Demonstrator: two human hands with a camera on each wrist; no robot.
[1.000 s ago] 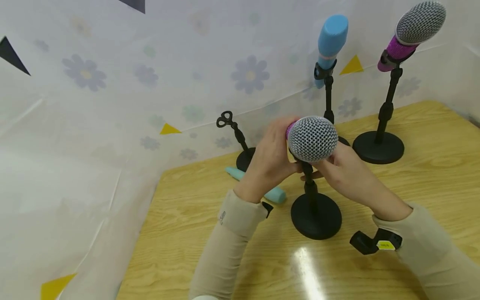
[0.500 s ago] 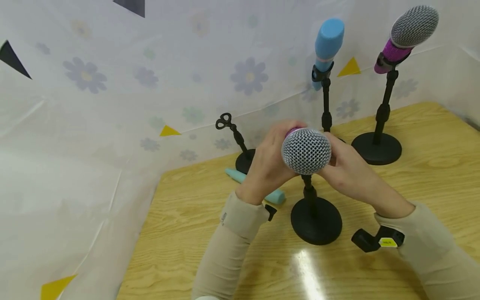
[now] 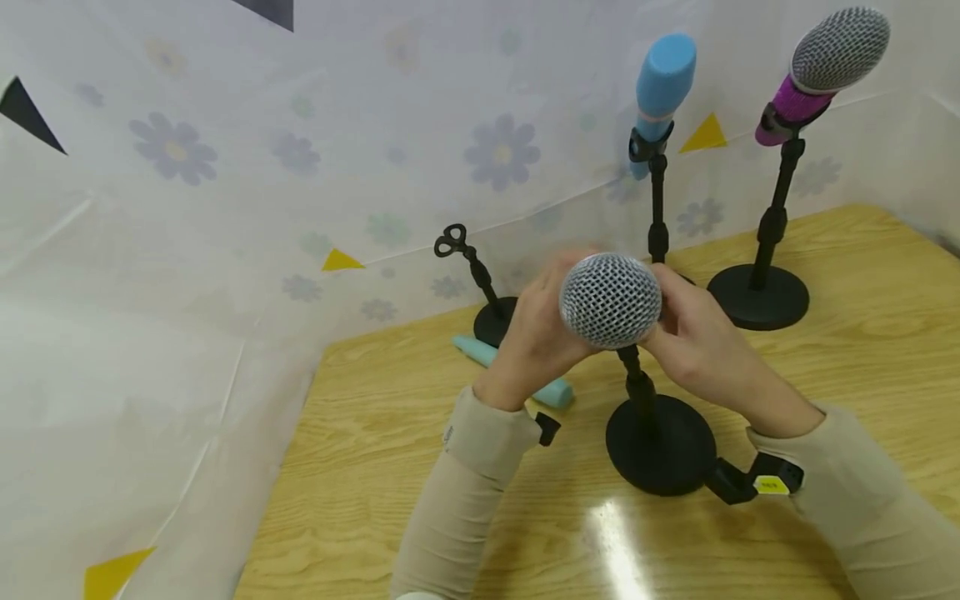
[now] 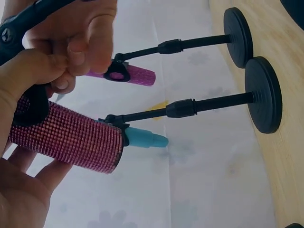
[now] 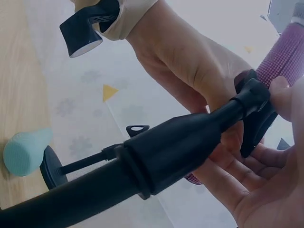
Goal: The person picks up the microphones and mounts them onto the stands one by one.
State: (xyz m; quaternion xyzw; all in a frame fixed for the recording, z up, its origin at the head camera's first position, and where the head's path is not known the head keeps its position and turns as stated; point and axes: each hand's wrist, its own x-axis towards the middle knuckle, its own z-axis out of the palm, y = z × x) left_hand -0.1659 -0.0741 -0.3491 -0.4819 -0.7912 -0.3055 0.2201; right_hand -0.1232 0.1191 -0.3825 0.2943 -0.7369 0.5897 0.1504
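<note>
A microphone with a silver mesh head (image 3: 611, 300) is between both hands above the table. Its pink studded handle (image 4: 78, 137) shows in the left wrist view, within a black clip. My left hand (image 3: 536, 329) grips the handle, thumb on one side and fingers on the other. My right hand (image 3: 697, 346) holds the stand's clip (image 5: 256, 114) where it meets the handle, fingers curled behind it. Below, the black microphone stand (image 3: 641, 392) runs down to its round base (image 3: 660, 450). In the head view the mesh head hides the clip and most fingertips.
Behind stand a blue microphone (image 3: 663, 79) and a purple one (image 3: 798, 100), each on a black stand. At the left back is a bare stand (image 3: 480, 275). A light-teal microphone-like piece (image 3: 553, 392) lies on the wooden table (image 3: 360, 467) beside my left forearm.
The mesh head has dropped lower and a little left, tilting toward me. In the last half second the stand's base has shifted right. Both hands keep their hold.
</note>
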